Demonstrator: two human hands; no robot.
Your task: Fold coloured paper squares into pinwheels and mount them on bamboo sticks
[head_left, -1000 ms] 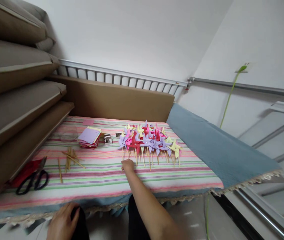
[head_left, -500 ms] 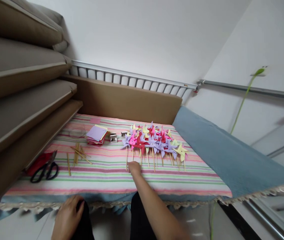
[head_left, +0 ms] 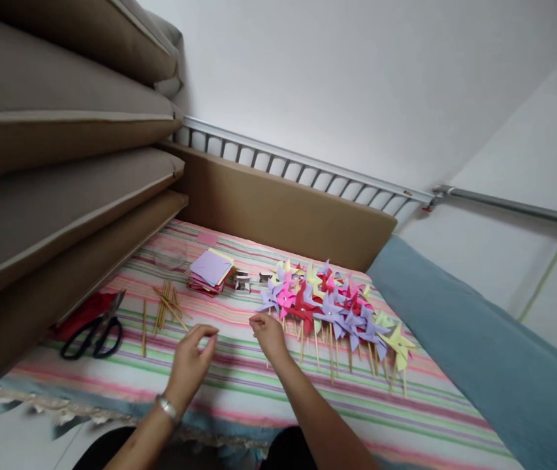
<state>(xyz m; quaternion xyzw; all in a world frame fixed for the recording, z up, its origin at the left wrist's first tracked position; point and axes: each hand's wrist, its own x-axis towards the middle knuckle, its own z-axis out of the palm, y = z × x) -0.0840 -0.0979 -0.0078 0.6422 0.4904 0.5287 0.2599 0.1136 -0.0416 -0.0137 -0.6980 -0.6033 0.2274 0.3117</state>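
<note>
I am watching the right hand [head_left: 269, 333] reaching to the near left edge of the paper pinwheels [head_left: 330, 307] lying in a row on the striped cloth [head_left: 239, 385], its fingertips pinched together at a stick there. The left hand [head_left: 190, 362] is hovering over the cloth just beside it, fingers loosely curled, holding nothing I can see. Loose sticks [head_left: 163, 307], scissors [head_left: 95, 329] and a paper stack [head_left: 209, 271] are lying further left. I am reading no writing anywhere.

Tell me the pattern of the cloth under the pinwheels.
The cloth has thin stripes of pink, green, purple and white, shown in the head view.
</note>
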